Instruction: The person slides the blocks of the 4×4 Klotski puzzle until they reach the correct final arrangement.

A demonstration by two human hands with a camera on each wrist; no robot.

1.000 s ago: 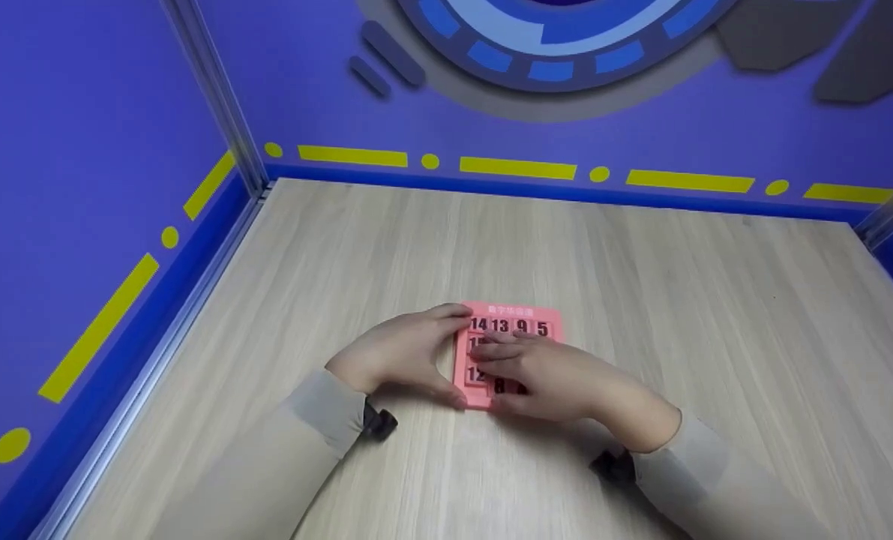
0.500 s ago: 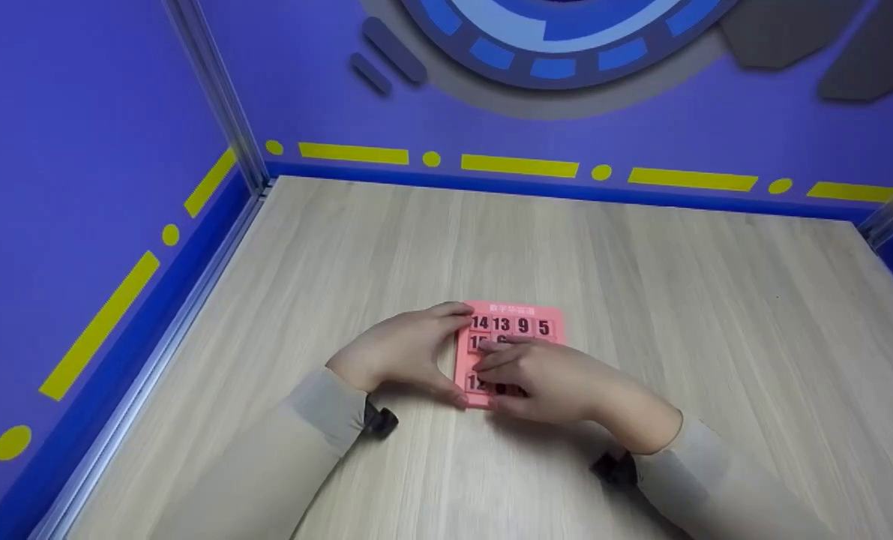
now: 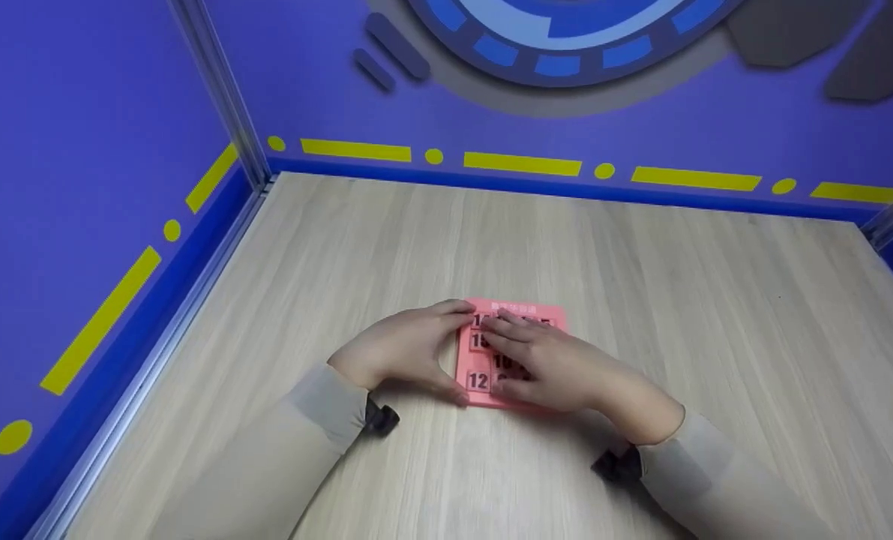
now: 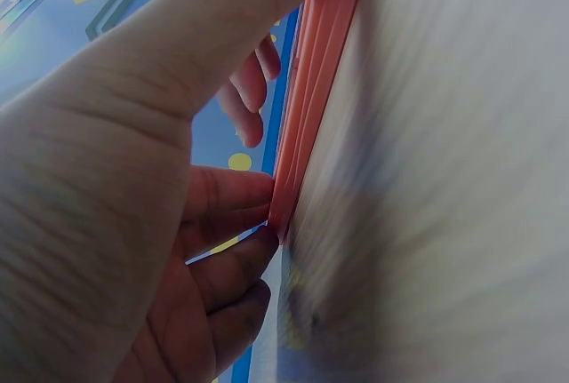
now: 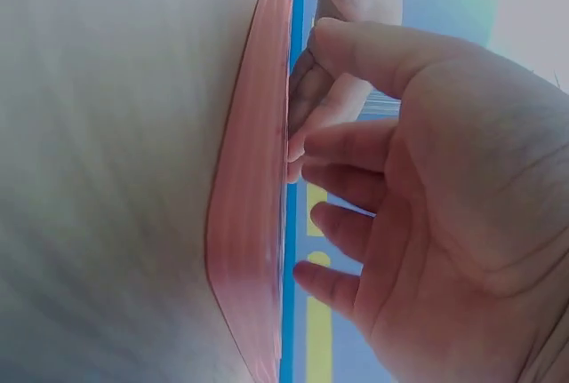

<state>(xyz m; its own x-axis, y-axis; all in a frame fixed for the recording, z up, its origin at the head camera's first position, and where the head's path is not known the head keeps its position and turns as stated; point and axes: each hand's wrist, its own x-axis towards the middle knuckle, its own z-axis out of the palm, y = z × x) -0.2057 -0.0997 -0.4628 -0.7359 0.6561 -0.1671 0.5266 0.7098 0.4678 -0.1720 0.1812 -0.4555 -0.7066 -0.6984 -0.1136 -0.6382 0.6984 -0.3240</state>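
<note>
A pink number slide puzzle [image 3: 464, 360] lies flat on the wooden table in the head view. Its 14, 15, 10 and 12 tiles [image 3: 478, 381] show in part or whole, with a gap above the 12. My left hand [image 3: 405, 349] holds the puzzle's left side, thumb at the near corner and fingers at the far corner. Over the tiles is my right hand [image 3: 558, 367], its fingers fairly straight and covering much of the upper and right rows. In the right wrist view its fingers [image 5: 342, 183] hover at the puzzle's face; contact cannot be told.
The pale wooden table [image 3: 341, 262] stretches around the puzzle. A blue-purple wall [image 3: 304, 82] with yellow marks rises behind, and another panel [image 3: 79, 150] stands at the left. A metal post [image 3: 217, 97] joins them. Dark wrist-camera mounts [image 3: 617, 465] sit by both cuffs.
The 12 tile has slid toward the near edge, leaving a gap above it. My right fingers have shifted farther up the puzzle, uncovering the 12 and 10. My left hand stays in place.
</note>
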